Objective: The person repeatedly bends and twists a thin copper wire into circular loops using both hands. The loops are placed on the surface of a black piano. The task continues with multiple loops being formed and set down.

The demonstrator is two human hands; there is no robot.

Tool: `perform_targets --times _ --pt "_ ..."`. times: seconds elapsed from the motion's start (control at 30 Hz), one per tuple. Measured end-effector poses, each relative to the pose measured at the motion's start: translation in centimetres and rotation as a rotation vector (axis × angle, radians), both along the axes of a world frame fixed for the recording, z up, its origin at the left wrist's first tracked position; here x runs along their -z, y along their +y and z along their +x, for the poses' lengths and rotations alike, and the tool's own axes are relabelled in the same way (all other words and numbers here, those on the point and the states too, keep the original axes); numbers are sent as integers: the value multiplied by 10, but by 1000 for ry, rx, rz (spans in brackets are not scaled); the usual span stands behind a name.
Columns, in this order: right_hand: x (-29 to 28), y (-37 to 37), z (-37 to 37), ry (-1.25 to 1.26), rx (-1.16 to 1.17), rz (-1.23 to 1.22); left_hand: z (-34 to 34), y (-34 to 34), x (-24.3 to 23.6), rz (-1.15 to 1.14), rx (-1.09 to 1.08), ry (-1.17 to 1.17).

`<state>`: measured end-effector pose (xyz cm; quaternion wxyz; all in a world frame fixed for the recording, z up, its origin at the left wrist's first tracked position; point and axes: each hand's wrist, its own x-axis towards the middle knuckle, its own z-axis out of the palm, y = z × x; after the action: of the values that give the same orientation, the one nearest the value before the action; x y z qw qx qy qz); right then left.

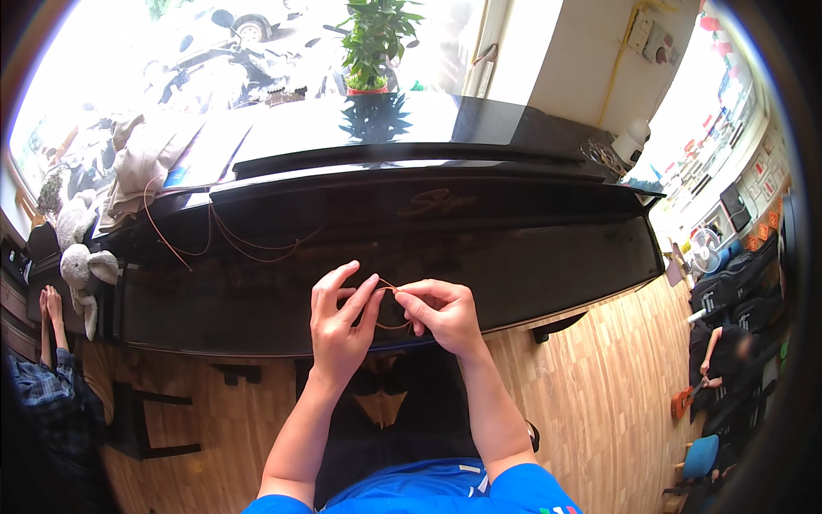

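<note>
Over the black piano (282,300), both my hands meet at a thin orange-brown cord (394,327) that bends in a small loop. My left hand (338,325) pinches one part of it between thumb and a fingertip, with another finger raised. My right hand (445,313) grips the cord between thumb and forefinger, its other fingers curled. The fingers partly hide where the strands cross. More thin cords (257,247) of a similar colour hang over the piano's front at the left.
A grey plush elephant (79,265) and folded cloth (141,163) lie at the left. A potted plant (377,38) stands behind the piano by the window. Coiled cables (604,156) rest at the right end. At far left are another person's hands (51,304); someone holds a small guitar (682,403) at far right.
</note>
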<state>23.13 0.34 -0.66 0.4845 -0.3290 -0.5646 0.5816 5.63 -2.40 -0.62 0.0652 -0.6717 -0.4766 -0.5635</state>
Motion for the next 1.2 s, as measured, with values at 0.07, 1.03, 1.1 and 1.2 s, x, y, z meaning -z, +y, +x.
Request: perform_targets --times 0.07,1.03,1.1,1.2 --pt "1 0 0 -1 -10 -3 -1 1 2 -27 32 5" --pt "-7 -4 -4 -22 6 22 -26 -5 8 -508 527 -679" --pt "-3 -1 -3 -26 26 96 -23 -5 5 -507 514 -703" --pt "-1 -1 -6 -15 49 133 -24 -6 8 -501 504 -686"
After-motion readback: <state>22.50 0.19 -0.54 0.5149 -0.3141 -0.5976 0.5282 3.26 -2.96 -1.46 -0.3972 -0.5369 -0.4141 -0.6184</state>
